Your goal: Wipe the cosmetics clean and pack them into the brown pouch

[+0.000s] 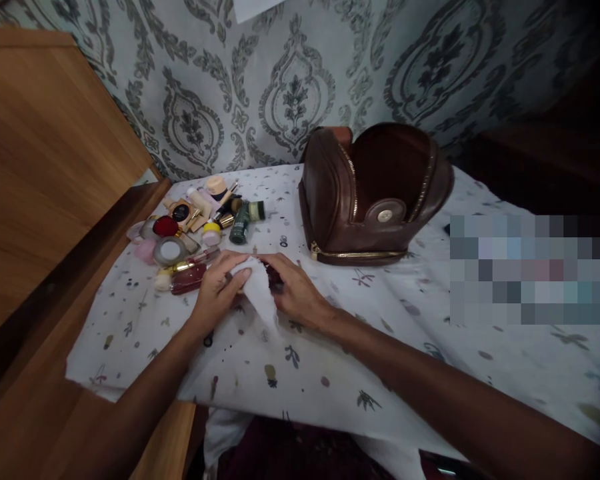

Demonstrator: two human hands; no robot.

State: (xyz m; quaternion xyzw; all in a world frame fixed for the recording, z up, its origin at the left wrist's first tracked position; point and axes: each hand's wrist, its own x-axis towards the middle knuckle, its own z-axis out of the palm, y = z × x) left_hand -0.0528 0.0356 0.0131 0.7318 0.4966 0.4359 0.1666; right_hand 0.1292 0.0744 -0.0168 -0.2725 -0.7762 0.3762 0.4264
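Note:
My left hand point(216, 288) is closed on a white cloth or tissue point(261, 297), its thumb pressed on top. Opposite it, my right hand point(303, 293) curls around a dark item point(274, 275), mostly hidden by the cloth and fingers, so its kind does not show. The cloth lies against that item and hangs toward me. Just left of my left hand lie a dark red bottle point(186, 279) and a slim tube with a gold band point(183, 265).
A brown leather bag point(325, 193) stands unzipped at the back right. Several cosmetics are heaped at the left, among them a green bottle point(239, 228), a round jar point(170, 252) and a pink-and-yellow pot point(211, 234). A wooden panel point(55, 113) borders the cloth-covered table point(325, 367).

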